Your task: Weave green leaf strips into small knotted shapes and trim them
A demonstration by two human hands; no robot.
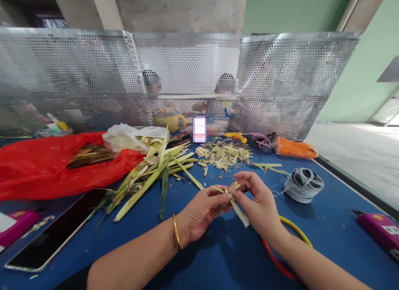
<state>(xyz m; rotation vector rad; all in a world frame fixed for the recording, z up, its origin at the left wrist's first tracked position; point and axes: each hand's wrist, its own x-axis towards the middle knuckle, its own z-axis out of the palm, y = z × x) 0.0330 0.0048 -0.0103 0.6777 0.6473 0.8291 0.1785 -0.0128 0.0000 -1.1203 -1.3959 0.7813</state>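
Observation:
My left hand (207,211), with a gold bangle at its wrist, pinches a small bundle of pale green leaf strips (239,213) just above the blue table. From the other side, the thumb and fingers of my right hand (257,198) close on the same strips. One flat end hangs down between the hands; part of the bundle is hidden by fingers. Right of my right hand lies a ball of white yarn (304,185), its loose thread trailing toward that hand. Long green leaves (140,194) are heaped left of my hands. Cut leaf scraps (226,152) form a pile beyond them.
A red plastic bag (40,165) and a phone (56,231) lie left. A red-and-yellow ring (297,229) passes under my right forearm. Purple devices (377,229) sit at both sides. An orange packet (294,148) lies far right. A perforated metal screen (187,53) stands behind, people beyond.

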